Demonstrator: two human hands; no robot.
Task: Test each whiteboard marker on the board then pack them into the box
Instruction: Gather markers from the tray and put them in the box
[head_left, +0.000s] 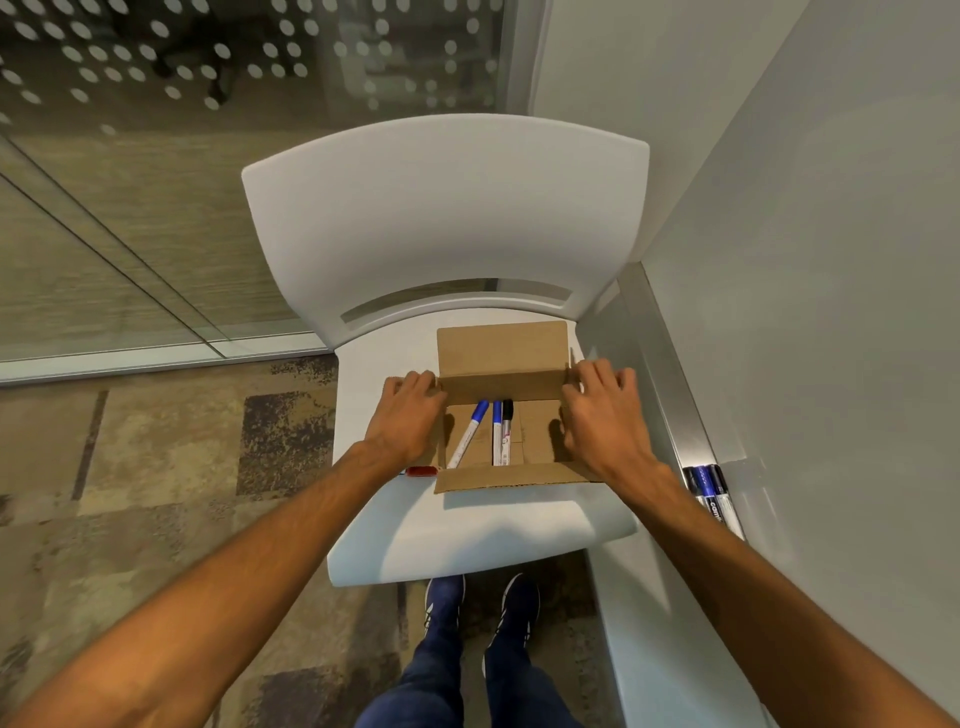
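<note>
Open brown cardboard box (501, 353) on white chair (447, 218): I am watching left hand (410, 418) and right hand (605, 415) gripping its side flaps, three white-barrelled markers (497, 439) lying between.

The left grip (408, 415) covers the left wall of the box (501, 345) and part of a red object (422, 471); the right grip (602, 415) hides the right wall. Print on the markers (501, 434) between them is unreadable.

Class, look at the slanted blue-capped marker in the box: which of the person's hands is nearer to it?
Left. The left hand grips the wall of the box right beside the slanted marker; the right hand grips the opposite wall, beyond the other two markers.
</note>
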